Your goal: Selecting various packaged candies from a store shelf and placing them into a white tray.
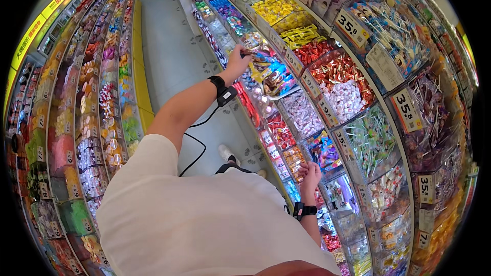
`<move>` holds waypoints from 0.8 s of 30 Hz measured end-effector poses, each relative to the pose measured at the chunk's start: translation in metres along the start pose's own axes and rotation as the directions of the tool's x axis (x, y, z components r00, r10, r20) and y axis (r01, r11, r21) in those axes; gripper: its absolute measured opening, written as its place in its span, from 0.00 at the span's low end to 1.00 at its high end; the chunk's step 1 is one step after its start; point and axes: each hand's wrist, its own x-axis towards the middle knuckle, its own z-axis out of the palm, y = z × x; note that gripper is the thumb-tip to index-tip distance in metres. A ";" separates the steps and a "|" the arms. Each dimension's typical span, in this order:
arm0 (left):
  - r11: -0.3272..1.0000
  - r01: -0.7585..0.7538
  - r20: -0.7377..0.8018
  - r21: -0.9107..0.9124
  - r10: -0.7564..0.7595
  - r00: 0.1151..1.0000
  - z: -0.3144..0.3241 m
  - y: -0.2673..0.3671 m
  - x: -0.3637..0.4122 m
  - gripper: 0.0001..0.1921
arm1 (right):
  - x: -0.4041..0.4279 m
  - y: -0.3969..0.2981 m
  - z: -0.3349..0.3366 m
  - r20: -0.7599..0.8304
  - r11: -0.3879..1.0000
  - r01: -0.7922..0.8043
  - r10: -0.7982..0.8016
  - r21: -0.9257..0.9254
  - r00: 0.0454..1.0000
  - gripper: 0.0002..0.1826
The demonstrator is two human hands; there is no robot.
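My left hand (238, 62) reaches over the candy bins with its fingertips pinched on a small dark wrapped piece (246, 53). Just to its right, blue, yellow and brown wrapped sweets (274, 73) lie heaped above a white rim, perhaps of a tray (285, 95). My right hand (310, 172) is lower down, in front of a bin of purple and blue packets (326, 153), its fingers curled; whether they hold anything cannot be told. Each wrist wears a black strap with a small device, and a black cable runs from the left one.
Tiered clear bins of wrapped candies (301, 113) and lollipops (370, 142) curve along the right, with price cards (351, 27) on their fronts. Another candy shelf with a yellow base (138, 65) lines the left side. Between them runs a grey floor aisle (165, 38).
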 end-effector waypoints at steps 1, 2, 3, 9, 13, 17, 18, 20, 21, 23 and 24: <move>0.996 0.044 -0.003 -0.077 -0.045 0.999 -0.005 0.003 -0.004 0.14 | 0.001 -0.001 0.000 0.004 1.000 -0.004 0.004 -0.003 1.000 0.08; 0.984 0.088 -0.003 -0.154 -0.089 0.996 -0.010 0.006 -0.008 0.13 | 0.002 -0.002 -0.001 0.009 1.000 -0.003 0.003 -0.003 1.000 0.07; 0.984 0.088 -0.010 -0.153 -0.090 0.996 -0.015 0.003 -0.012 0.13 | 0.003 -0.004 0.000 0.016 1.000 -0.003 0.003 -0.006 1.000 0.07; 0.949 0.031 0.046 -0.315 -0.017 0.999 -0.040 0.038 -0.059 0.12 | 0.015 -0.018 0.008 0.143 0.998 0.041 -0.035 -0.046 0.989 0.06; 0.942 0.067 0.162 -0.330 -0.013 0.987 -0.039 0.062 -0.107 0.13 | 0.023 -0.038 0.029 0.320 0.973 0.100 -0.028 -0.209 0.947 0.08; 0.867 0.265 0.400 -0.422 -0.084 0.913 -0.025 0.083 -0.153 0.13 | 0.011 -0.069 0.070 0.551 0.963 0.080 0.079 -0.259 0.831 0.13; 0.868 0.263 0.395 -0.420 -0.086 0.915 -0.021 0.090 -0.162 0.13 | 0.007 -0.076 0.078 0.608 0.955 0.101 0.093 -0.278 0.789 0.15; 0.799 0.434 0.548 -0.416 -0.160 0.821 -0.013 0.102 -0.183 0.13 | -0.001 -0.082 0.093 0.634 0.961 0.081 0.111 -0.266 0.765 0.15; 0.800 0.435 0.544 -0.414 -0.165 0.822 -0.007 0.106 -0.191 0.13 | -0.005 -0.086 0.101 0.655 0.967 0.062 0.120 -0.248 0.746 0.16; 0.747 0.462 0.631 -0.478 -0.074 0.772 0.004 0.111 -0.206 0.13 | -0.013 -0.089 0.110 0.673 0.979 0.019 0.126 -0.205 0.729 0.18; 0.746 0.470 0.633 -0.471 -0.085 0.770 0.007 0.113 -0.208 0.13 | -0.011 -0.088 0.109 0.710 0.983 -0.045 0.161 -0.180 0.685 0.18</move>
